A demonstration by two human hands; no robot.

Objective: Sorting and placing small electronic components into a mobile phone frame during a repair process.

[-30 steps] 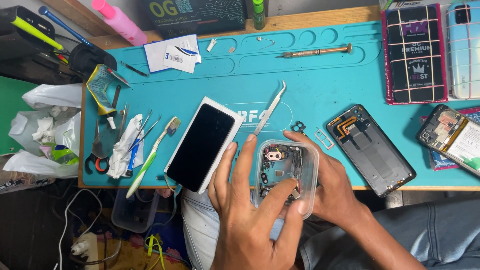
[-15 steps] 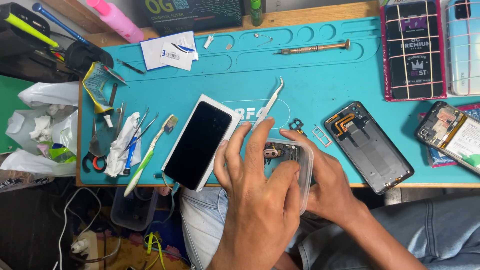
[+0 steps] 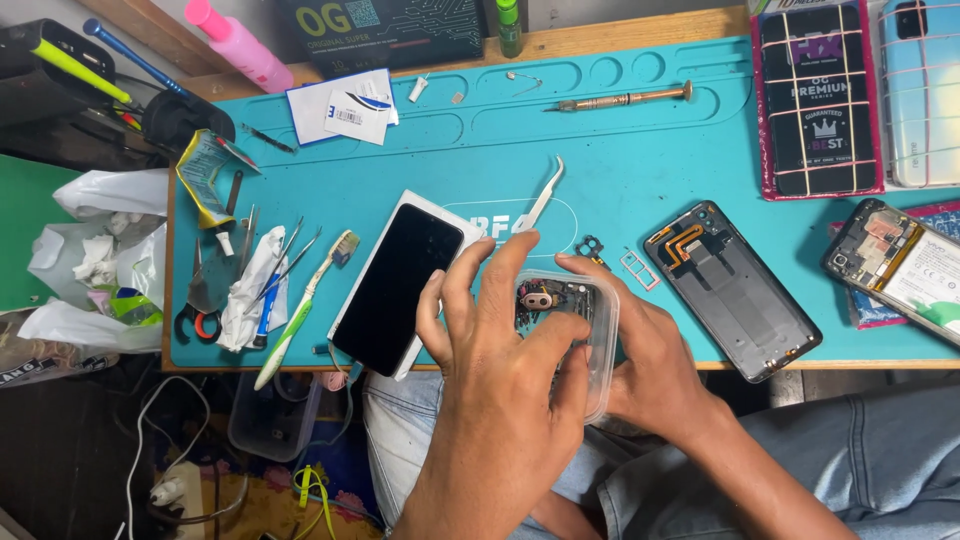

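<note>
Step in hand: sorting parts in the clear plastic container (image 3: 598,330), held at the mat's (image 3: 640,160) 6 o'clock edge. Left hand (image 3: 500,350) spread, fingers inside; right hand (image 3: 650,350) cupped around the wall. Likely next: a fine pinch. Count: one screen assembly (image 3: 395,285) at 9 o'clock, one back cover (image 3: 735,290) at 3 o'clock, one tweezers (image 3: 540,200), one screwdriver (image 3: 625,98).

Both hands close together, left hand (image 3: 495,345) fingers spread and curled downward, right hand (image 3: 650,355) cupped alongside

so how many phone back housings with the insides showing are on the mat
2: one opened phone housing lies right of the hands on the teal mat; another opened phone lies at the mat's right edge. More may be hidden under the hands.
</note>
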